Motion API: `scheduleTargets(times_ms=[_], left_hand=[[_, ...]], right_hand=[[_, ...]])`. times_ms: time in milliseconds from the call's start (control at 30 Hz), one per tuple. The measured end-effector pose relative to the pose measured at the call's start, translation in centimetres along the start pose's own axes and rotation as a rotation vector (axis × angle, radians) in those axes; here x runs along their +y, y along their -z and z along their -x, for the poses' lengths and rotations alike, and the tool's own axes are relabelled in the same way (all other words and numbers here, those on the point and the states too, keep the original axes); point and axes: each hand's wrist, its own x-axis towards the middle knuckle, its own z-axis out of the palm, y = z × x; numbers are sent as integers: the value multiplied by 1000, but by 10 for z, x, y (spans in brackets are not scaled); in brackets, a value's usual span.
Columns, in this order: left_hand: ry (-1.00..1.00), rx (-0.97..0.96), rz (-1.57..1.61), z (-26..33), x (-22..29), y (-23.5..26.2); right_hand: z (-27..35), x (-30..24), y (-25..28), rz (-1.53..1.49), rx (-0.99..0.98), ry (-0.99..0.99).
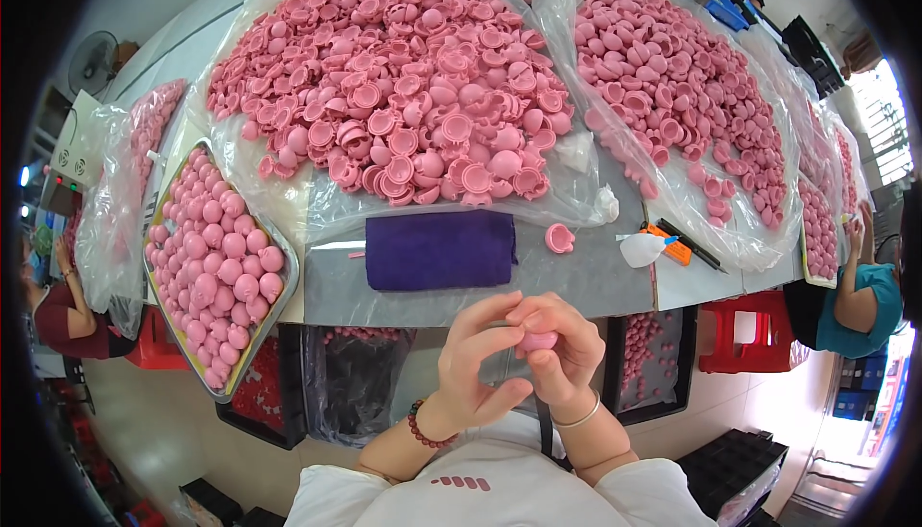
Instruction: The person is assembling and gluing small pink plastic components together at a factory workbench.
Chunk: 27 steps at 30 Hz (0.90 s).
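Above the near table edge, my right hand [567,349] is closed on a small round pink shell piece [539,341]. Its fingers curl over the top and cover part of the piece. My left hand [480,359] is close beside it, fingers curved and thumb stretched apart. The left fingertips reach the right fingers and the piece; whether they press on it is hard to see. On the table ahead lie a folded purple cloth [440,251] and a single pink shell piece [559,238]. Behind the cloth is a large heap of pink half shells [384,85] on clear plastic.
A tray [288,282] of pink balls stands at left, overhanging the edge. Another heap of shells [672,85] fills a plastic bag at right. A white squeeze bottle [641,250], an orange box [675,246] and a black pen [706,255] lie nearby. Two people sit at the sides.
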Motion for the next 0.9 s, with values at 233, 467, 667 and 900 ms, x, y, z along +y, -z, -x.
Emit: scheduleTargets(times_ms=[233,467,667,900], left_hand=[[-64,-13,-35,-1,0,0],[-56,-18,-20,-1,0,1],[-68,-14,-21,-3,-3,0],[-84,-23,-83,-7,-2,4]], right_hand=[[-4,-3,1,83,-23,63],[-10,-5,4,241,-77,167],[-10,-3,5,372,-87,250],[-14,-5,3,450,-67,267]])
